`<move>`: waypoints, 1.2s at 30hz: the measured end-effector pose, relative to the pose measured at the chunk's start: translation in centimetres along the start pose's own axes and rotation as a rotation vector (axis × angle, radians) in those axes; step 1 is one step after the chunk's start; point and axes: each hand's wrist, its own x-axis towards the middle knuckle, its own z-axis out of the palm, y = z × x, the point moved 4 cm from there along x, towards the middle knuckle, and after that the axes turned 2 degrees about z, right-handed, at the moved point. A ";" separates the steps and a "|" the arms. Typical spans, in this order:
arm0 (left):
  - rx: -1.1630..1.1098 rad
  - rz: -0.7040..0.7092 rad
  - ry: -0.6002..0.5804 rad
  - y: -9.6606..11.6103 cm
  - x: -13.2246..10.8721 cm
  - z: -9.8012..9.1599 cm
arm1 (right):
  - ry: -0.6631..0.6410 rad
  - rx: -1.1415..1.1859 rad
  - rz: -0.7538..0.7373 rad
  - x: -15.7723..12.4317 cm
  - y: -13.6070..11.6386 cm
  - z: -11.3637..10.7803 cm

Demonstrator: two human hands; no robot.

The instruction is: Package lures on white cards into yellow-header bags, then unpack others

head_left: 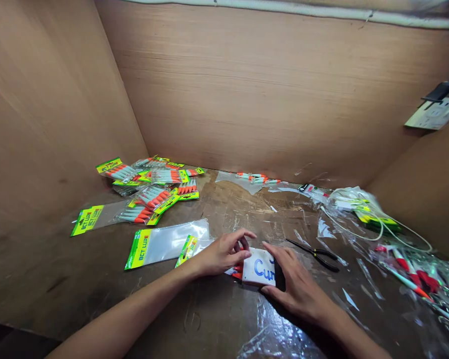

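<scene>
My right hand (301,281) grips a small white block (260,268) by its edges, fingers along the far side and thumb at the near side. Blue handwriting, partly covered by the hand, marks the block's top. Orange lure tips (238,271) stick out from its left end. There my left hand (224,252) hovers with fingers curved and apart, its thumb at the block's left edge; I see nothing held in it. Just left of that hand lie a clear bag with a yellow-green "LURE" header (187,251), partly hidden by the wrist, and a larger flat bag (172,243).
Packed lure bags (153,194) are heaped at the back left. Black pliers (316,253) lie right of my right hand. Loose lures (258,178) rest by the back wall. At the right are a white cord (370,238), header cards (377,221) and a lure pile (422,279).
</scene>
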 end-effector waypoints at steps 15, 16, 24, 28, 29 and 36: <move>0.427 -0.005 -0.158 -2.4 -6.3 -1.1 | -0.129 -0.184 -0.140 1.0 -1.4 -0.1; 0.425 0.004 -0.166 -2.3 -6.2 -0.9 | -0.147 -0.195 -0.158 1.2 -1.6 -0.2; 0.533 0.027 -0.116 -2.1 -6.3 -0.5 | -0.177 -0.192 -0.229 2.2 -3.8 -0.4; 0.541 0.036 -0.127 -1.7 -6.1 0.0 | -0.177 -0.196 -0.245 2.2 -4.4 -0.2; 0.537 0.032 -0.125 -1.7 -6.1 0.1 | -0.169 -0.202 -0.242 2.2 -4.3 -0.1; 0.584 -0.023 -0.088 -2.6 -6.1 -0.4 | -0.114 -0.056 -0.215 2.2 -1.0 0.9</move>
